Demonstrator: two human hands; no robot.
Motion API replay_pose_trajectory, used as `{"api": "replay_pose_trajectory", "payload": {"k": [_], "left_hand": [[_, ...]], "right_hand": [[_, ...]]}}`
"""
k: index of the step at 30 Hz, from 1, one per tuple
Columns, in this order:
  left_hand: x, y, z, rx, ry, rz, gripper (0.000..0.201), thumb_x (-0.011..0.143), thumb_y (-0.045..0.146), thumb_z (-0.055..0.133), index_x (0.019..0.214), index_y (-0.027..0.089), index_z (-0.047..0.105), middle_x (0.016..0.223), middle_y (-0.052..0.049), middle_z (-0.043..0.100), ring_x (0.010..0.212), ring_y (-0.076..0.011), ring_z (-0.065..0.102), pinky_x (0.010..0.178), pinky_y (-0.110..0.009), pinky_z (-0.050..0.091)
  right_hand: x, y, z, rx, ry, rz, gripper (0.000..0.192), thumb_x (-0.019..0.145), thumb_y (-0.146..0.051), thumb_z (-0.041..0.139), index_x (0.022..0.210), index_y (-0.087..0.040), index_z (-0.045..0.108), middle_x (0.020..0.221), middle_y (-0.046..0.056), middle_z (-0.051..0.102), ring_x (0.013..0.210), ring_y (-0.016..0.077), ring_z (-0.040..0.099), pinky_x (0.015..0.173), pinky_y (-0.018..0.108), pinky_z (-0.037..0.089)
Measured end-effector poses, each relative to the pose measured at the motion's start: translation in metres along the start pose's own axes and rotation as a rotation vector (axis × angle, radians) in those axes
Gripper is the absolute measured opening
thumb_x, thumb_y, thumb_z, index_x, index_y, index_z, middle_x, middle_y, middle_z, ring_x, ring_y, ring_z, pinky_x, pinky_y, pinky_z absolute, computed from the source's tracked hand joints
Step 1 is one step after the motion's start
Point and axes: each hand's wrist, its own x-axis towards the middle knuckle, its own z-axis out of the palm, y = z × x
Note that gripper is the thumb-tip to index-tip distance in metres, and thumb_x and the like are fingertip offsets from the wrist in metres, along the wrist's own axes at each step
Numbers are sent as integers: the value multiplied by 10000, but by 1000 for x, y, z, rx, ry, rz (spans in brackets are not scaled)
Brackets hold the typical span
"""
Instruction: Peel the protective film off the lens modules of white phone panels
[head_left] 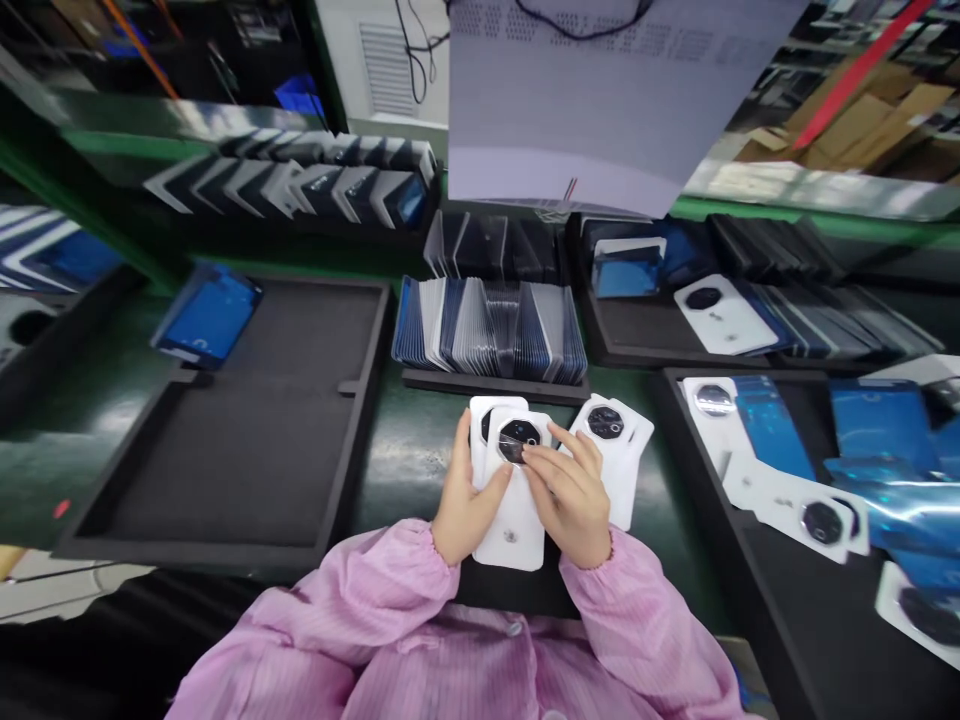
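A white phone back cover (514,522) with a dark, eight-sided camera window (519,440) is held upright in front of me. My left hand (466,505) grips its left side, the thumb lying across the front. Just behind it stands another white back cover (478,420), partly hidden, also within the left hand's grasp. The fingers of my right hand (576,500) are bent around the right side; one reaches the upper right corner and others touch the camera window. Whether a thin film lies between those fingertips cannot be seen. To the right, more white back covers (621,478) lie overlapped on the bench.
A black foam tray (225,470) lies left, with blue-filmed panels (206,318) at its corner. A rack of upright thin panels (487,330) stands ahead. At right, a black tray (817,620) bears white covers and blue-filmed pieces. A large pale panel (592,120) hangs overhead.
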Motion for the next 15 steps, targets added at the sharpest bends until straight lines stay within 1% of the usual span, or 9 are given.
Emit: {"api": "replay_pose_trajectory", "payload": {"k": [2, 4, 6, 8, 10, 13, 14, 15], "left_hand": [[0, 1, 1, -2, -7, 1, 763, 845, 272, 612, 1470, 220, 177, 1536, -121, 288, 1388, -243, 328, 1130, -380, 313], [-1, 1, 2, -36, -33, -13, 777, 846, 275, 612, 1474, 214, 158, 1527, -130, 306, 1374, -248, 355, 1118, -388, 335], [-3, 0, 3, -67, -60, -27, 791, 846, 285, 615, 1477, 223, 141, 1528, -130, 304, 1366, -253, 370, 1111, -399, 347], [-4, -2, 4, -65, -74, -24, 789, 840, 289, 624, 1473, 232, 157, 1538, -123, 285, 1377, -253, 349, 1124, -404, 329], [-5, -3, 4, -73, -89, -19, 780, 838, 288, 631, 1468, 242, 174, 1537, -116, 288, 1380, -253, 344, 1123, -404, 333], [-4, -2, 5, -160, -95, -39, 802, 839, 292, 636, 1474, 257, 147, 1510, -124, 343, 1329, -256, 427, 1062, -401, 419], [-4, -1, 4, -188, -85, -48, 820, 834, 291, 644, 1475, 260, 134, 1501, -128, 357, 1308, -258, 454, 1041, -401, 441], [-3, 0, 4, -206, -72, -53, 836, 827, 289, 655, 1476, 263, 128, 1495, -130, 367, 1294, -261, 471, 1028, -405, 452]], "right_hand": [[0, 1, 0, -10, 37, -13, 191, 832, -60, 626, 971, -189, 645, 966, 56, 711, 1122, 286, 590, 993, 538, 394], [-1, 3, 0, -32, 98, 3, 175, 821, -61, 638, 935, -194, 651, 998, 65, 690, 1121, 289, 585, 974, 528, 422], [-2, 6, 0, -70, 138, 58, 160, 825, -84, 637, 924, -207, 660, 1061, 75, 656, 1155, 301, 554, 970, 533, 430], [-3, 10, 0, -104, 139, 127, 169, 837, -136, 635, 981, -221, 663, 1139, 92, 616, 1192, 321, 516, 981, 552, 419], [-3, 14, -1, -108, 123, 184, 265, 847, -211, 637, 1112, -231, 633, 1225, 115, 566, 1213, 337, 489, 996, 577, 400], [-5, 19, -1, -19, 77, 288, 541, 849, -331, 641, 1349, -227, 466, 1346, 152, 467, 1251, 345, 452, 1010, 589, 396], [-5, 20, -1, 34, 41, 333, 602, 846, -364, 641, 1387, -222, 419, 1361, 158, 455, 1257, 342, 449, 1008, 582, 406], [-5, 21, -1, 96, 3, 378, 620, 840, -389, 645, 1388, -214, 415, 1351, 158, 468, 1248, 336, 461, 1000, 568, 424]]}}
